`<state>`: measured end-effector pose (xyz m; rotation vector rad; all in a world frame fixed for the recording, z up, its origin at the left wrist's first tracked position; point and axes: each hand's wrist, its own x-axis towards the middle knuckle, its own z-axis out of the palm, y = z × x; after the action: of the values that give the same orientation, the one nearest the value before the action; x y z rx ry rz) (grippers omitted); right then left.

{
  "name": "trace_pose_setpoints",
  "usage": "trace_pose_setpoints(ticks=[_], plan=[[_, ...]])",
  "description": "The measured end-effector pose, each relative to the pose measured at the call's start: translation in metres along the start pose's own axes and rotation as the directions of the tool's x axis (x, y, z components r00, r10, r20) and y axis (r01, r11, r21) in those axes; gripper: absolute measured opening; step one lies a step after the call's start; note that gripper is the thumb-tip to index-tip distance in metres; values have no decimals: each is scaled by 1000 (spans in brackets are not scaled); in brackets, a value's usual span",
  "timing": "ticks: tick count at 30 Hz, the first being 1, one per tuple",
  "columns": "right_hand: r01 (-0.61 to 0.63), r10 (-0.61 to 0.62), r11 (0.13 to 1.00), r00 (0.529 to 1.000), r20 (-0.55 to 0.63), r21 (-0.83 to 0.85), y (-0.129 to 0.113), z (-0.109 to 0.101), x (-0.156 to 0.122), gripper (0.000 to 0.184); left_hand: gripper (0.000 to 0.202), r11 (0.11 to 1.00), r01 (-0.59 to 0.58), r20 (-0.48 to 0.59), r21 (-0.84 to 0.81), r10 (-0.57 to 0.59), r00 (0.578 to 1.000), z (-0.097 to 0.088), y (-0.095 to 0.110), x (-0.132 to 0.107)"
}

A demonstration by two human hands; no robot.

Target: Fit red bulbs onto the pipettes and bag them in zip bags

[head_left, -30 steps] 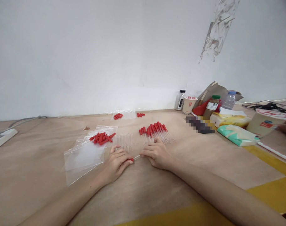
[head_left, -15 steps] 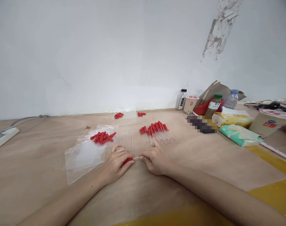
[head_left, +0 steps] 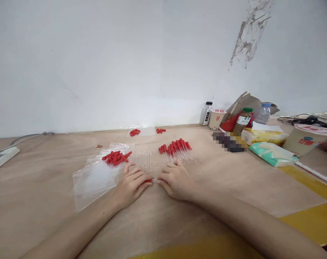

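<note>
My left hand [head_left: 132, 183] pinches a red rubber bulb [head_left: 148, 181] low over the wooden table [head_left: 45, 187]. My right hand [head_left: 175, 180] pinches a thin clear glass tube [head_left: 154, 180] whose end meets the bulb; the hands nearly touch. Just beyond my left hand lies a row of bare glass tubes [head_left: 143, 160]. Beyond my right hand lies a fan of finished droppers with red bulbs [head_left: 178, 150]. A heap of loose red bulbs [head_left: 116, 157] rests on clear plastic bags [head_left: 97, 174] to the left.
More red bulbs [head_left: 135, 132] lie in a bag by the wall. At the right stand bottles [head_left: 243, 120], a paper cup [head_left: 216, 119], tissue packs [head_left: 272, 154] and a round tub [head_left: 305, 138]. A white power strip [head_left: 1, 158] lies far left.
My hands have drawn closer together, so that the glass tube between them shows much shorter and the red bulb sits against its end. The camera shifted slightly.
</note>
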<state>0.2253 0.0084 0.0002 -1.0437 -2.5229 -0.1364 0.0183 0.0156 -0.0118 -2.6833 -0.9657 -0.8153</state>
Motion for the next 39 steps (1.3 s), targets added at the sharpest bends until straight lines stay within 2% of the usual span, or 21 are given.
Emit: trace_pose_setpoints(ticks=[2,3,5,6,8,11,15,20,26,29,31,33,36,39], plan=[[-6,6,1000,1000,-3,-6,3,-2,-1,24,14,999,38,-35,27,-37,999,-1,-3,-1],[-48,48,999,999,-8,12,6,-3,-1,24,17,996,72,-58,48,-70,996,-2,-6,-2],[-212,215,973,976,-26,90,15,-4,2,22,19,981,169,-122,90,-158,980,-3,-13,-3],[-317,325,938,945,-35,138,21,-4,5,23,16,969,223,-159,105,-205,966,-3,-17,-4],[-513,530,835,847,-44,201,35,-4,16,26,20,942,307,-224,134,-273,936,-4,-25,-5],[-674,688,722,724,-51,155,53,-1,37,33,32,921,331,-271,204,-271,923,-8,-32,-8],[-735,737,676,674,-58,47,63,11,57,31,14,912,324,-272,253,-254,928,-14,-37,-14],[-730,728,682,683,-57,-34,61,27,61,29,14,863,407,-250,298,-341,906,-18,-49,-22],[-661,651,746,750,-118,-80,60,25,54,32,18,758,573,-214,310,-531,820,-17,-61,-25],[-582,571,812,808,-146,-46,48,22,55,28,20,725,618,-184,304,-592,785,-18,-64,-24],[-530,525,848,844,-106,-20,36,22,60,26,20,733,595,-172,331,-573,801,-19,-67,-22],[-525,525,851,851,-12,2,25,25,69,25,22,748,543,-158,382,-526,836,-19,-73,-20],[-574,569,819,815,106,13,13,30,83,23,28,771,447,-101,453,-454,885,-17,-83,-18],[-624,614,782,771,172,4,10,34,94,23,29,778,403,-43,481,-438,898,-12,-88,-17]])
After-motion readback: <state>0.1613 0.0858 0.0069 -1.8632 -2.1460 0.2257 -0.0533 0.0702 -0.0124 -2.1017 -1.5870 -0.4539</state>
